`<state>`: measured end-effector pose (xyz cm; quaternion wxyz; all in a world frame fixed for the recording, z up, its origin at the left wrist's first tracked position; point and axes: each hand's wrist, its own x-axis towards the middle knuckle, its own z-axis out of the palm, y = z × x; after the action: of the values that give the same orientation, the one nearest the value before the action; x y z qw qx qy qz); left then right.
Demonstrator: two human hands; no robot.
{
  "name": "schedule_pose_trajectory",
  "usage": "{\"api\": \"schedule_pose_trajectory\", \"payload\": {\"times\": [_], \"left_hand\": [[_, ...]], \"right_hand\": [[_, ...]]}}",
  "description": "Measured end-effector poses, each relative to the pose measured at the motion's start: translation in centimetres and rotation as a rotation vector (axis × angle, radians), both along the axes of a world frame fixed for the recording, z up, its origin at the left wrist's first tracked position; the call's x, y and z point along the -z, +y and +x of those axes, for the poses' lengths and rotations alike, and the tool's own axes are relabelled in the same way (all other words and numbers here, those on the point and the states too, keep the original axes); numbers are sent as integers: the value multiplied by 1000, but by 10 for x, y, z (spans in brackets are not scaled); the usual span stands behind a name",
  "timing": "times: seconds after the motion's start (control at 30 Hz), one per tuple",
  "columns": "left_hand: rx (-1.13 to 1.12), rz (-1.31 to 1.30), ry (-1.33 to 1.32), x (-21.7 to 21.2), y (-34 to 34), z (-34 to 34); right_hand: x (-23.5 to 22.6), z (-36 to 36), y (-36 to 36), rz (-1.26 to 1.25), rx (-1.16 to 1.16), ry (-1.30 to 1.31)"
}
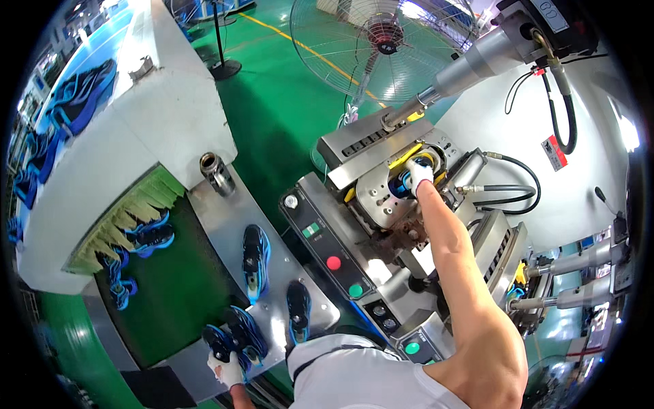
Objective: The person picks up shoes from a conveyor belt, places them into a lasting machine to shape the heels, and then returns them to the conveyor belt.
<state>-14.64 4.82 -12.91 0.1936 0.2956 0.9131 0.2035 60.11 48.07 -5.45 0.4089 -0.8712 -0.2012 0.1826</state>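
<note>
My left hand (228, 369), in a white glove, grips the near end of a black-and-blue shoe (216, 341) at the front of the metal ledge. Another such shoe (245, 332) lies right against it. My right arm reaches far out to a press machine (376, 198). There my gloved right hand (419, 173) is closed on a blue-and-black shoe (400, 184) set among the machine's metal plates and yellow pads; its fingertips are partly hidden. Between my hands, two more shoes (255, 262) lie apart on the ledge, toes and heels roughly pointing toward and away from me.
Left of the ledge, a dark green conveyor (170, 286) carries shoes out from under a fringed curtain (122, 218). A metal cylinder (216, 174) stands on the ledge. The control panel (330, 238) has red and green buttons. A large fan (385, 44) stands beyond the press.
</note>
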Motion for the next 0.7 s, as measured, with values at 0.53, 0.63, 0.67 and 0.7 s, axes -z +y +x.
{"api": "schedule_pose_trajectory", "payload": {"times": [0.53,0.63,0.67,0.7], "left_hand": [[49,11,108,-3,1,40],[41,-79,97,-7,5,39],[67,-15,67,-21,12,45],[55,-69,133,-25,18,52]], "right_hand": [[-43,80,57,-804,-785,-1132],[-50,75,61,-756,-697,-1232],[-49,69,58,-761,-675,-1235],[-41,90,58,-809,-683,-1383]]}}
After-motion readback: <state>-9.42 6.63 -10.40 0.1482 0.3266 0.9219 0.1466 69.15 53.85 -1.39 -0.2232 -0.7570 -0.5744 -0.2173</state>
